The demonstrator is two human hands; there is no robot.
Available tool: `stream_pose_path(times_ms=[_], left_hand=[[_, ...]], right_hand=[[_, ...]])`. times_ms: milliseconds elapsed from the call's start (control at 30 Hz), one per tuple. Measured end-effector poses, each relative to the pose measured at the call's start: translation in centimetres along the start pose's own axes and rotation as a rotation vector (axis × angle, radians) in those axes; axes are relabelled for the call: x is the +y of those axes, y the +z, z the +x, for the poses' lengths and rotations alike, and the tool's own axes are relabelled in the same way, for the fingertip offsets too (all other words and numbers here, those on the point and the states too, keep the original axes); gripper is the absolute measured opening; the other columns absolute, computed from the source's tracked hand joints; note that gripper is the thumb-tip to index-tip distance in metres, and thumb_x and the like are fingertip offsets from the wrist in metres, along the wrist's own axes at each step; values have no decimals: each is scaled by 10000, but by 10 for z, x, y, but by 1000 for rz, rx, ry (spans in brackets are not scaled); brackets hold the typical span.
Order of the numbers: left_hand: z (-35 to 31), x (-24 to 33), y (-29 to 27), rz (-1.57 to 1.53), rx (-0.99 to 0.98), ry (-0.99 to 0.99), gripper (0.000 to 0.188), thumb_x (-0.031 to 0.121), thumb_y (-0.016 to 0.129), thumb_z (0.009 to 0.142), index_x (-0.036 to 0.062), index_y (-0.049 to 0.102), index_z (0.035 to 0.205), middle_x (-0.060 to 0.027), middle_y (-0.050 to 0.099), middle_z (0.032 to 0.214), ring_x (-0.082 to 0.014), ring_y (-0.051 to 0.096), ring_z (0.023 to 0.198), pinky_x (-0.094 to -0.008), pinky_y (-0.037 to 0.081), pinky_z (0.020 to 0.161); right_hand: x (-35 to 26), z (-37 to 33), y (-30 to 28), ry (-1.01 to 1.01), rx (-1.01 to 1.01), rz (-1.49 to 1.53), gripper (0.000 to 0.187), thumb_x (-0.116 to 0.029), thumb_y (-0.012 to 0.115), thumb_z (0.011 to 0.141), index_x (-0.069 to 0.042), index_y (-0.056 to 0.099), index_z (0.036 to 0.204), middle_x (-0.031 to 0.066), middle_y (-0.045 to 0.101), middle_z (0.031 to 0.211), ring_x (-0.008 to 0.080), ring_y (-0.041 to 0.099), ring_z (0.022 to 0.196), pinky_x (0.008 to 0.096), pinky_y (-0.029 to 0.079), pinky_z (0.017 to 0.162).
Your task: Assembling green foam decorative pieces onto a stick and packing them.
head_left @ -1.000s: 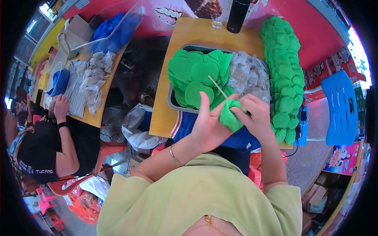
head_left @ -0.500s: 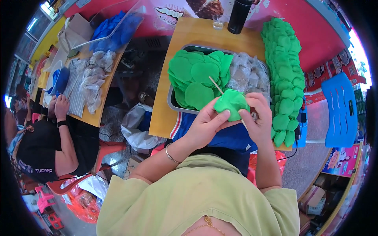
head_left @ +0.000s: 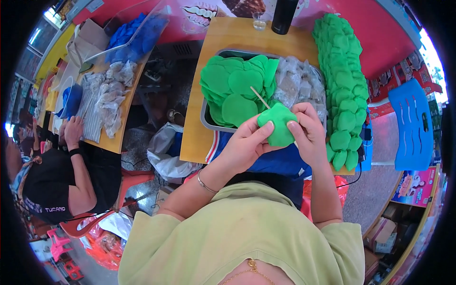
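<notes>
Between my two hands is a green piece of thin, petal-like sheet (head_left: 279, 124). My left hand (head_left: 251, 140) pinches its left edge with the thumb on top. My right hand (head_left: 308, 130) pinches the right edge, fingers curled behind it. A thin wooden stick (head_left: 259, 97) pokes out past the piece's upper left; its lower end shows faintly by my right hand. Just beyond, a metal tray (head_left: 205, 118) holds a pile of flat green rounded pieces (head_left: 237, 90) and, on its right side, crumpled clear plastic packets (head_left: 297, 80).
A long stack of green petal-like pieces (head_left: 343, 90) runs along the table's (head_left: 192, 142) right edge. A black bottle (head_left: 287, 16) and clear cup (head_left: 259, 23) stand at the back. To the left, another person (head_left: 61, 175) works at a table with blue pieces (head_left: 128, 38). A blue chair (head_left: 412, 126) stands right.
The green piece, bunched up before, is now spread flatter between my fingers. My hands have shifted only slightly, and the stick still sticks out at the upper left.
</notes>
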State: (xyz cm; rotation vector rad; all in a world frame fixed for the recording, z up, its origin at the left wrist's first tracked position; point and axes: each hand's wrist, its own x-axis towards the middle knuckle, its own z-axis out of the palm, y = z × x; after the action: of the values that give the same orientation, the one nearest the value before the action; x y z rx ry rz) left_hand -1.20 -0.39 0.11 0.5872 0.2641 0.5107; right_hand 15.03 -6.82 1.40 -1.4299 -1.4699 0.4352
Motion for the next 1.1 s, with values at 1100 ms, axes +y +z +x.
stream_pose_path(times_ms=[1100], left_hand=[[2, -12, -7, 221, 43, 208, 357, 119, 526, 916, 6, 447, 1245, -60, 542, 1132, -126, 546, 1014, -296, 496, 873]], right_hand=[[11, -26, 29, 2, 138, 150, 263, -58, 647, 749, -16, 607, 1005, 123, 468, 1149, 226, 502, 999, 317, 418, 839]])
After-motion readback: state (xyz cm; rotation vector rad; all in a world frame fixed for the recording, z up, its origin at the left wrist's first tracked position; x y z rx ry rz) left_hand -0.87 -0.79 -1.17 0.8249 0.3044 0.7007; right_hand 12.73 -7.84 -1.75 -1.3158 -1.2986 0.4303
